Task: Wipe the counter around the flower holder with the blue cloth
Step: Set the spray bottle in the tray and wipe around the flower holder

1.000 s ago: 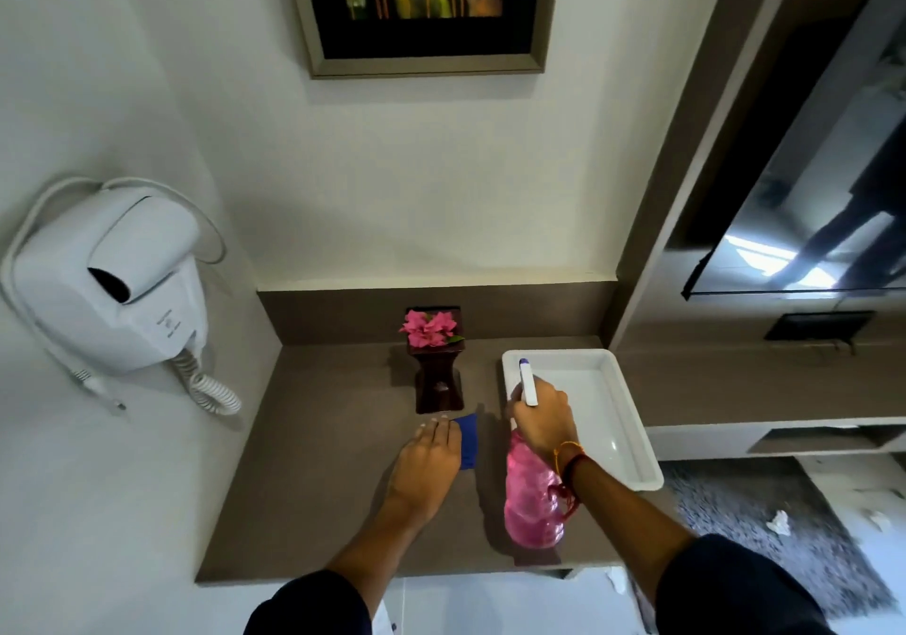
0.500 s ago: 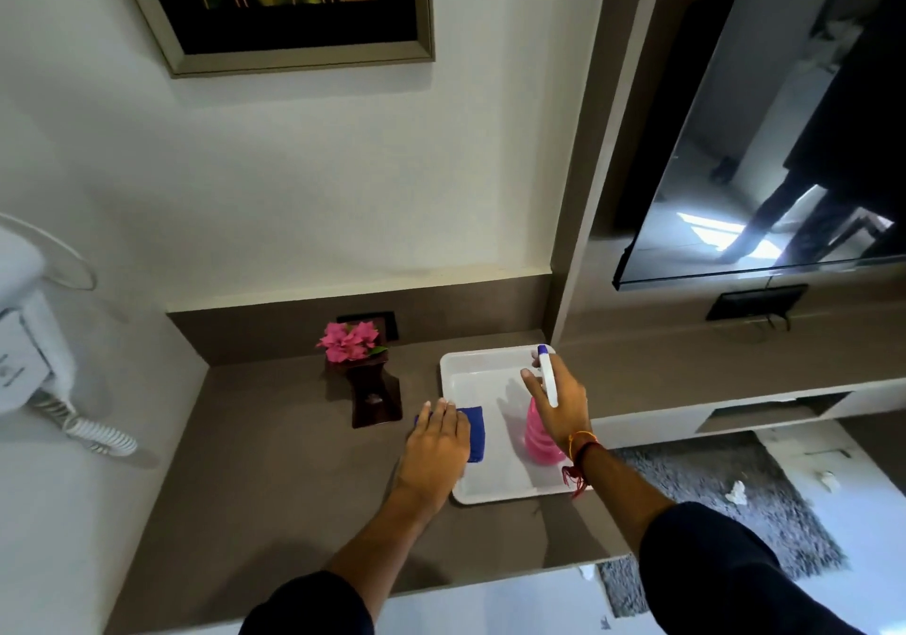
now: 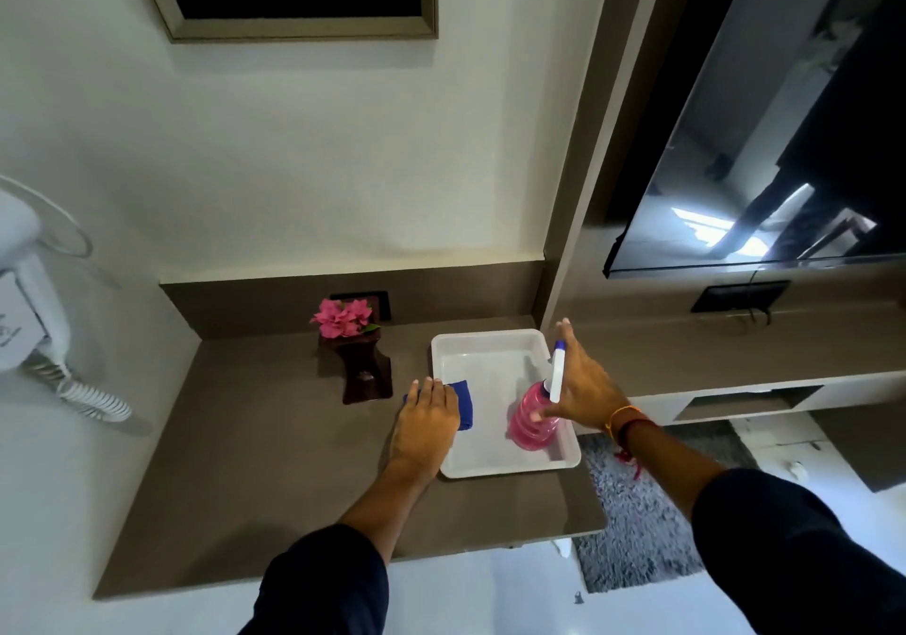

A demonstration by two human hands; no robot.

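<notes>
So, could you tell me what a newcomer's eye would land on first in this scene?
Probably the pink spray bottle standing in the white tray at the counter's right end, with the right hand open around its nozzle. Next, the pink flowers in the dark holder near the back wall, and just right of it the left hand pressed flat on the blue cloth at the tray's left edge.

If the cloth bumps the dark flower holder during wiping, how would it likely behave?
The flower holder looks tall, with a narrow waist and a load of pink flowers on top, so a push up high might tip it. Its glossy, rigid body would probably slide rather than flex on the smooth counter. Pushing low with the blue cloth seems safer.
</notes>
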